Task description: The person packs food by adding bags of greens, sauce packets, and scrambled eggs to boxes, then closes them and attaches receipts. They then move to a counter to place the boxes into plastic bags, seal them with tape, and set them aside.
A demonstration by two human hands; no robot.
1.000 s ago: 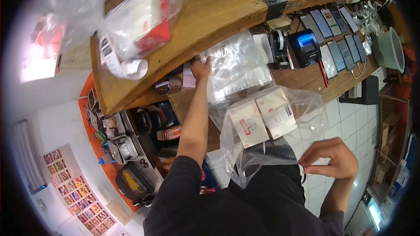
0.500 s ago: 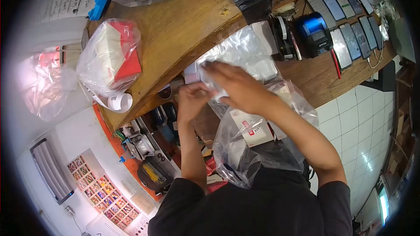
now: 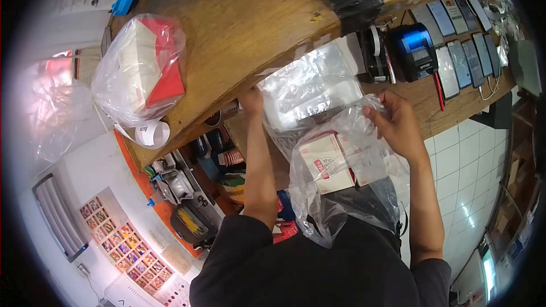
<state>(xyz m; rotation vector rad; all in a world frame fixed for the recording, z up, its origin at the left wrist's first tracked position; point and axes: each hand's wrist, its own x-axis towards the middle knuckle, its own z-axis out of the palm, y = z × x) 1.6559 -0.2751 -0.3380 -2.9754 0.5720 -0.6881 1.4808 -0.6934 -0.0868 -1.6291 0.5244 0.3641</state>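
Observation:
At the right, my right hand pinches the rim of a clear plastic bag between thumb and fingers. Inside that bag, against my body, sits a cream food box with red print, beside a second box. My left hand reaches up to the counter's lower edge, left of a stack of flat clear plastic bags. Its fingers are hidden by the counter edge, so what they hold, if anything, does not show.
Above runs a curved wooden counter with another bagged red-and-white box and a curled paper strip. Rightward are a tape dispenser, a small printer, a red pen and several phones.
My hands have moved apart from the middle. The right hand went right and took the bag's rim; the left went up to the counter edge. The view shifted slightly.

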